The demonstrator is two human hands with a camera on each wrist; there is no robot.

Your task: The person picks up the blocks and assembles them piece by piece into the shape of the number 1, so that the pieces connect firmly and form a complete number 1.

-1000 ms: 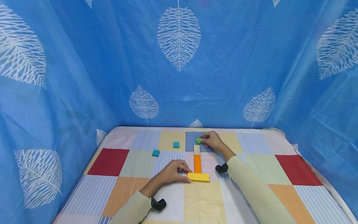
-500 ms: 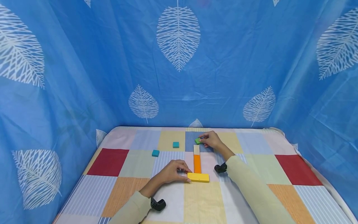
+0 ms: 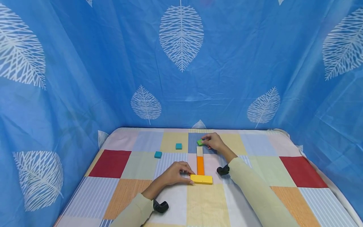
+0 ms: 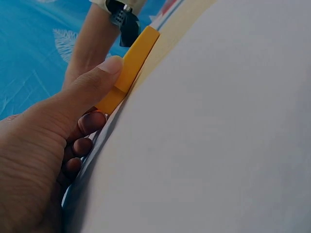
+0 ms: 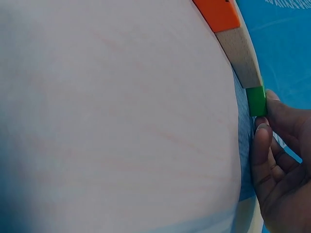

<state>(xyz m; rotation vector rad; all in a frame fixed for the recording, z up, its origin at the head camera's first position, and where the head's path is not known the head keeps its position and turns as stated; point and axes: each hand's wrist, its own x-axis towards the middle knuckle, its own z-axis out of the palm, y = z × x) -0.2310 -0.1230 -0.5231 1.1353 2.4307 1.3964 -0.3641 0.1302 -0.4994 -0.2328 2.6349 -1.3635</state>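
Note:
My left hand (image 3: pixel 176 174) pinches the left end of a long yellow block (image 3: pixel 202 179) lying crosswise on the cloth; in the left wrist view the thumb lies along the block's side. Beyond it an orange block (image 3: pixel 200 165) and a plain wood block (image 3: pixel 199 151) run away from me in line, end to end. At the far end, my right hand (image 3: pixel 214 141) holds a small green block (image 3: pixel 199 142) between thumb and fingers. The right wrist view shows this green block (image 5: pixel 256 101) against the end of the wood block (image 5: pixel 240 56).
Two small teal blocks lie to the left of the row, one farther back (image 3: pixel 178 146) and one nearer (image 3: pixel 158 154). A patchwork cloth (image 3: pixel 141 165) covers the table. Blue curtains (image 3: pixel 227 78) with white leaves stand behind and at both sides.
The right hand has shifted the green block slightly to the left, over the far end of the row. My left hand and the yellow block have stayed in place.

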